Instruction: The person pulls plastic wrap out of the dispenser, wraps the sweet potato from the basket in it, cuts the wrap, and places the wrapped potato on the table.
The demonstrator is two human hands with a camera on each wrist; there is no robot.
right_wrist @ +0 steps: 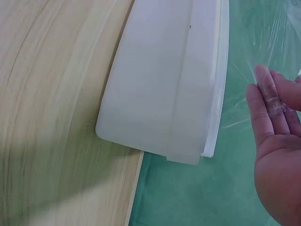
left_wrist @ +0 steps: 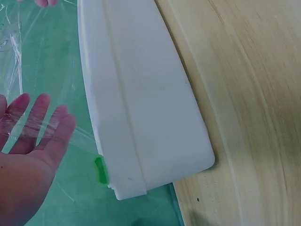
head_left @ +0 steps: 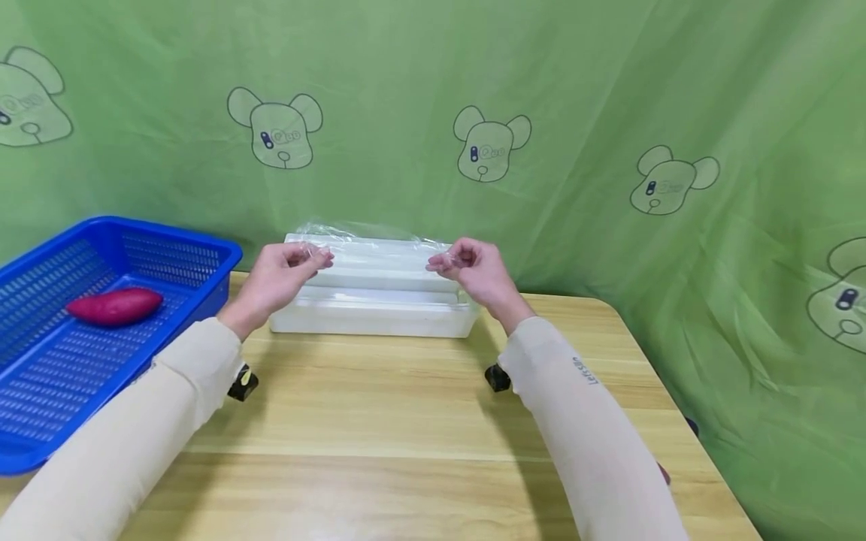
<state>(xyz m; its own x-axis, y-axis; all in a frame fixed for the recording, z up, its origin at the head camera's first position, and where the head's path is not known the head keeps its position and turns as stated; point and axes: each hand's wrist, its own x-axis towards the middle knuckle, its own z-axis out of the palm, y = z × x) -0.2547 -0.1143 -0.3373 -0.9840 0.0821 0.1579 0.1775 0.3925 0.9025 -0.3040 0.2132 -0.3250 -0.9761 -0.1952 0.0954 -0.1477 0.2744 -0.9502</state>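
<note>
A white cling film dispenser box [head_left: 372, 318] lies lengthwise near the back of the table. Clear cling film [head_left: 352, 231] stretches between the two hands, above the box. My left hand [head_left: 280, 274] pinches the film's left corner. In the left wrist view, the film [left_wrist: 35, 126] runs bunched across the fingers of that hand. On the other side, my right hand [head_left: 479, 276] pinches the right corner between thumb and fingers; crumpled film [right_wrist: 274, 106] shows against those fingers in the right wrist view. A small green slider [left_wrist: 101, 170] sits at one end of the box.
At the left stands a blue plastic basket [head_left: 231, 259] with a purple-red sweet potato [head_left: 115, 306] inside. A wooden table [head_left: 352, 428] lies under the arms. Behind it hangs a green curtain [head_left: 399, 113]. Part of a reddish object [head_left: 664, 473] shows beside the right sleeve.
</note>
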